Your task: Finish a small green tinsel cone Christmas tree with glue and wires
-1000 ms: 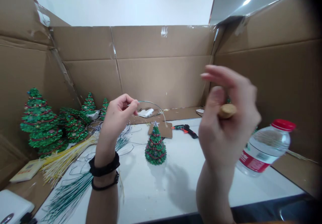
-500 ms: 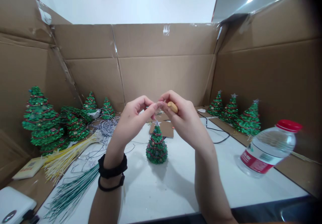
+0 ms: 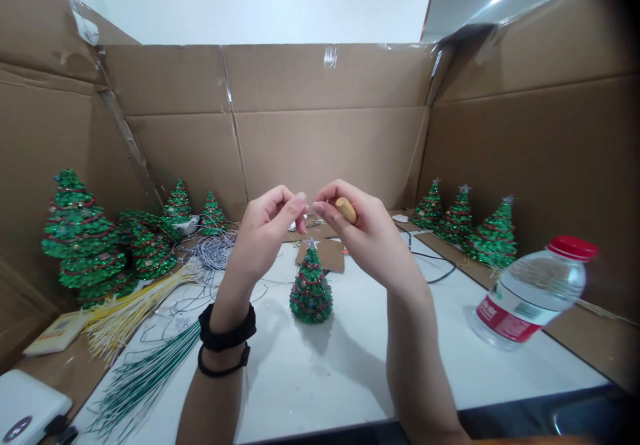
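Observation:
A small green Christmas tree (image 3: 311,293) with red garland and a silvery star on its tip stands upright on the white tabletop. Both hands hover just above and behind its star, a small gap between their fingertips. My left hand (image 3: 263,235) is closed, thumb and index finger pinched; whatever they hold is too small to make out. My right hand (image 3: 363,228) is closed around a small tool with a rounded tan wooden handle (image 3: 346,210). The tool's working end is hidden by the fingers.
Several decorated trees (image 3: 83,238) stand at the left, others (image 3: 493,232) at the right. Tangled silver wire (image 3: 213,252), yellow strands (image 3: 133,302) and green wires (image 3: 145,378) lie left. A red-capped bottle (image 3: 533,295) stands right. Cardboard walls (image 3: 330,145) surround the table (image 3: 320,392).
My hands have drawn apart: the fingertips met half a second ago, and a narrow gap now separates them. The small tree has stayed in place.

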### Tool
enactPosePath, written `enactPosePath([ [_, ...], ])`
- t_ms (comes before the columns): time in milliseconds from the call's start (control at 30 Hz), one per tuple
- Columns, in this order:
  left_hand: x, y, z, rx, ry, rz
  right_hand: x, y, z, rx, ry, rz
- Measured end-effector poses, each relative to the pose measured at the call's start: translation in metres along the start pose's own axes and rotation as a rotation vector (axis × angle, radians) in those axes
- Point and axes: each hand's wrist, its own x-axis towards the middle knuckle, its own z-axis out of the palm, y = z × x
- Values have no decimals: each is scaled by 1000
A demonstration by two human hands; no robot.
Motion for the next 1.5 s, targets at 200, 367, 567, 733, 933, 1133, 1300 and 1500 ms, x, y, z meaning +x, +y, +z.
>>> enactPosePath([
  [200,-1,0,2,11,1,50,-2,-3,-2,-38,21,-16],
  [367,-2,1,-3,52,-42,37,-2,-3,-1,-50,21,-34],
  [567,-2,-1,-1,-1,63,66,-3,-5,2,-38,44,-38],
  [733,-2,0,4,-25,136,100,-4,-7,2,-15,50,-37],
  [933,-1,0,8,-13,184,124,-4,-8,2,-1,63,-35],
  [1133,-1,0,11,-22,210,143,-4,-8,3,14,89,-36],
  [1300,-1,-2,14,9,230,126,-3,-8,3,6,88,-34],
  [1500,2,-9,13,-16,162,106,-3,-7,2,-9,84,-24],
])
